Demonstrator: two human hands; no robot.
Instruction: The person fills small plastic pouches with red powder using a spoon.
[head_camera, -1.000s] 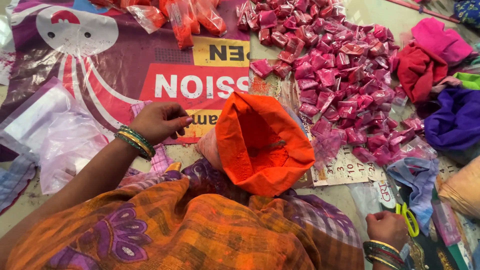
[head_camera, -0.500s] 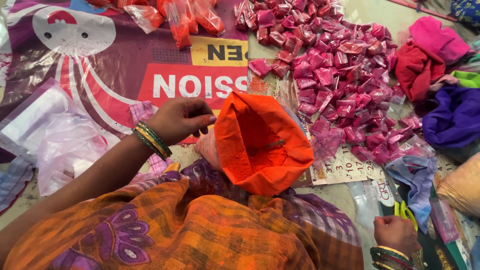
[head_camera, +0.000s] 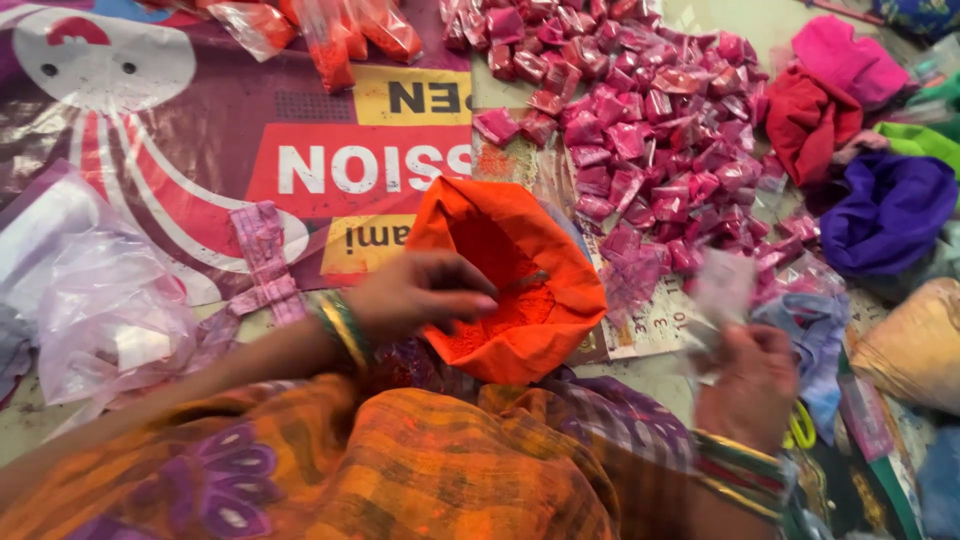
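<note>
An open orange cloth bag (head_camera: 520, 250) holding orange powder stands just in front of my lap. My left hand (head_camera: 420, 295) rests over its mouth, fingers closed on a thin spoon-like tool (head_camera: 522, 282) that points into the powder. My right hand (head_camera: 750, 385) is raised to the right of the bag. It pinches a small clear plastic pouch (head_camera: 722, 290), which is blurred. Both wrists wear bangles. My orange patterned clothing (head_camera: 400, 470) fills the bottom of the view.
A heap of pink powder packets (head_camera: 650, 130) lies beyond the bag, with orange packets (head_camera: 330, 40) at the top. Clear plastic bags (head_camera: 90, 300) sit at left on a printed banner (head_camera: 200, 120). Red (head_camera: 810, 120), purple (head_camera: 890, 210) and beige (head_camera: 915, 340) bags and scissors (head_camera: 800, 425) crowd the right.
My left hand has moved right, from the banner to over the orange bag's mouth. My right hand has risen from the lower right corner, holding a clear pouch.
</note>
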